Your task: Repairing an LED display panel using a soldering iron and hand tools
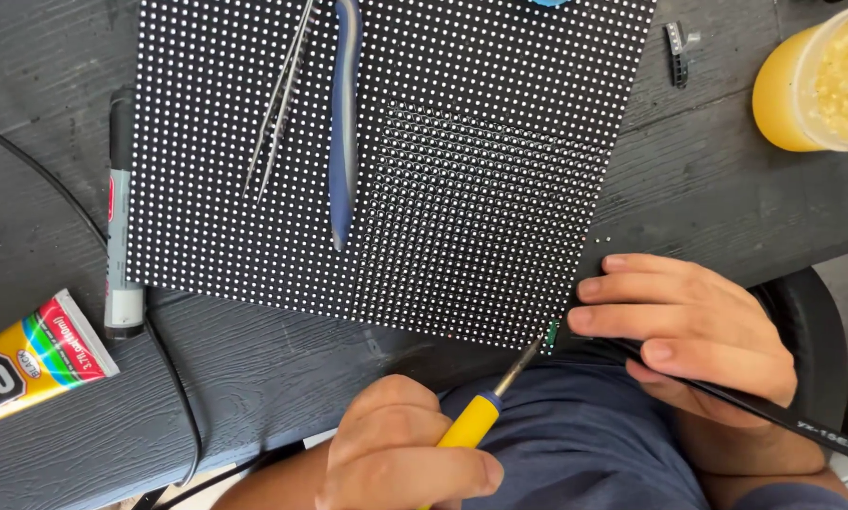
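A black panel (462, 170) covered in a grid of small white dots lies on the dark wooden table (707, 179). My left hand (395, 463) grips a yellow-handled tool (471, 423), whose metal tip (530, 359) touches the panel's lower right corner, next to a small green part (551, 332). My right hand (693, 335) lies by that same corner with its fingers pointing left. It is closed over a slim black tool (792, 420) that runs off to the lower right.
Metal tweezers (280, 104) and a blue-grey handled tool (344, 123) lie on the panel. A marker (121, 217), a yellow glue tube (32, 359) and a black cable (173, 378) are at the left. A yellow cup (811, 85) and a small black part (677, 52) sit top right.
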